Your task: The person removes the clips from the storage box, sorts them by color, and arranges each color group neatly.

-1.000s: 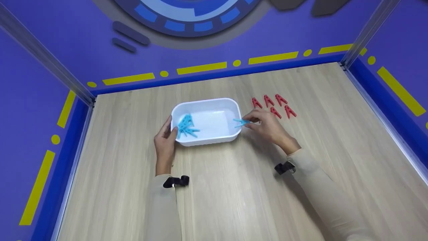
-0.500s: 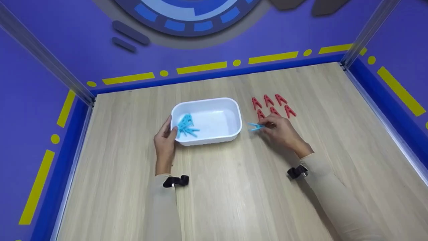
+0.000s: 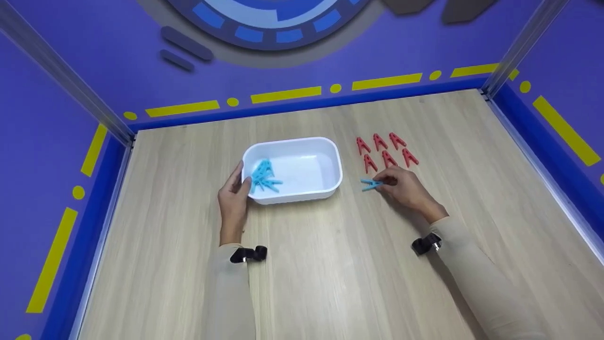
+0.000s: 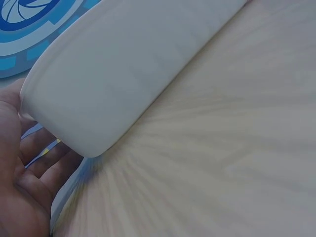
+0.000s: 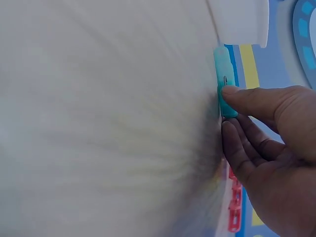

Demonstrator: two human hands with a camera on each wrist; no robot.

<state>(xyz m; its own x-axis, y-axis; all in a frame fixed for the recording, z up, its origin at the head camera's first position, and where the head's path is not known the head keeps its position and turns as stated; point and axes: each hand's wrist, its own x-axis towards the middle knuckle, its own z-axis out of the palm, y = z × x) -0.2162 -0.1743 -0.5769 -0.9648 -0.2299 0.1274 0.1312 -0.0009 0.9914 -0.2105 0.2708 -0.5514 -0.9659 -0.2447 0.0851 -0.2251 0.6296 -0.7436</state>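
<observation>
A white plastic tub (image 3: 302,197) stands near the middle of the table, with several light-blue clothespins (image 3: 265,178) heaped at its left end. My left hand (image 3: 232,200) holds that end, thumb over the rim and fingers against the outer wall. To the right of the tub, my right hand (image 3: 411,192) pinches a single blue clothespin (image 3: 369,184) between thumb and fingertips, its legs pointing left. In the right wrist view this clothespin (image 5: 224,61) lies flat, right at the tabletop. Several red clothespins (image 3: 390,160) lie in two rows just behind the right hand.
The wood-grain table (image 3: 302,274) is bounded by a purple back wall (image 3: 283,78) with yellow marks. Side panels close it in at left and right, with metal posts in the corners.
My right hand has carried the blue clothespin from the tub's right rim rightward and down to the table in front of the red clothespins. My left hand has stayed on the tub.
</observation>
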